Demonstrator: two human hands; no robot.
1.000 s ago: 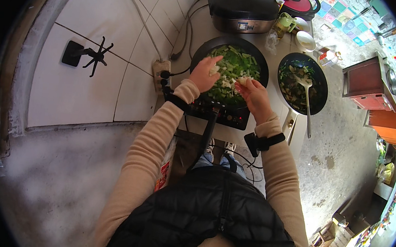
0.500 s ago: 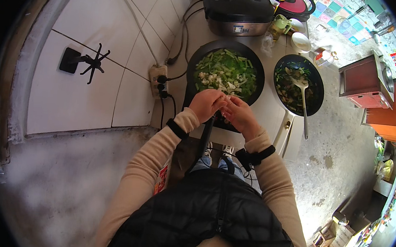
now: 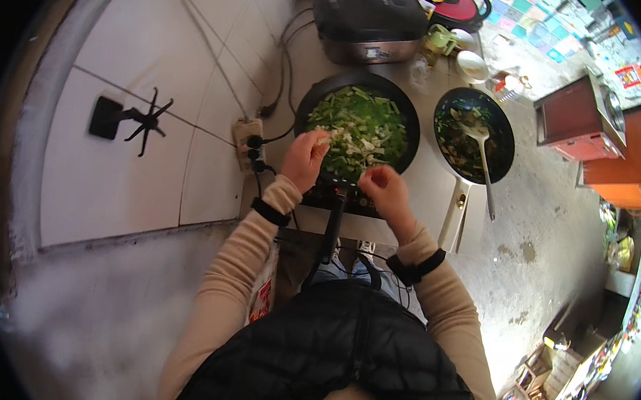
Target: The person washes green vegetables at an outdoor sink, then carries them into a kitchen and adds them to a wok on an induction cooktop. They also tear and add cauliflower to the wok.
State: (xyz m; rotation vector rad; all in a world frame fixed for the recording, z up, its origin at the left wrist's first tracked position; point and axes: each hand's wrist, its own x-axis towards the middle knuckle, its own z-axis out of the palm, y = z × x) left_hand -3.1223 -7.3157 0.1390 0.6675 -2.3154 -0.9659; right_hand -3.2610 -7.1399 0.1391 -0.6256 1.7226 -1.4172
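Note:
In front of me a large black frying pan (image 3: 414,128) holds chopped green stalks (image 3: 344,107) in green liquid, with pale white pieces (image 3: 371,143) heaped toward the near side. My left hand (image 3: 303,162) is over the pan's near left rim, its fingers pinched on a small pale piece. My right hand (image 3: 388,194) is just off the near right rim, fingers curled together; whatever they might hold is hidden. Between my hands the pan's black handle (image 3: 335,228) points toward me. Under the pan shows a dark cooktop (image 3: 366,204).
To the right, a second dark pan (image 3: 446,161) holds cooked greens and a slotted spatula (image 3: 486,165); its pale handle (image 3: 454,215) points my way. A black cooker (image 3: 370,21), a jug (image 3: 435,44) and a bowl (image 3: 472,66) stand behind. A power strip (image 3: 247,146) hangs at left.
My hands, together over the pan's near edge before, have moved apart, the left one leftward and the right one slightly down. The white pieces look more spread over the greens.

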